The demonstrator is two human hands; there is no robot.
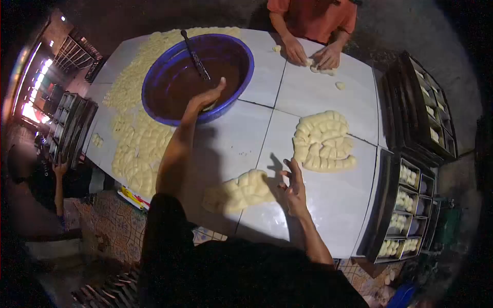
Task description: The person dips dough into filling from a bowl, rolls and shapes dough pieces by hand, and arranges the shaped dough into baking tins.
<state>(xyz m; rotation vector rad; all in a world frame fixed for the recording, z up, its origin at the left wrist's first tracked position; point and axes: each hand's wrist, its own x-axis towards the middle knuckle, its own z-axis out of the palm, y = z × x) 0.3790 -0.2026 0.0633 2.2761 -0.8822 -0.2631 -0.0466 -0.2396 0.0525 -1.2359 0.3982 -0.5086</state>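
Note:
My left hand [206,98] reaches over the near rim of a large blue-purple basin [248,72]. It looks stretched out, though some fingers are hidden; something pale shows under the palm, too small to name. Inside the basin is something brown, and a long dark-handled utensil [195,55] leans across it. My right hand [294,189] is held over the white tiled table [231,133], fingers spread and holding nothing. Left of it lies a cluster of pale dough pieces [249,187]; beyond it sits a bigger cluster of dough pieces [323,141].
Many small dough pieces [138,149] cover the table's left side. Across the table, a person in an orange shirt [313,20] handles dough with both hands. Compartmented trays of dough [405,215] and stacked dark trays [421,102] stand right. Another person [59,174] is at far left.

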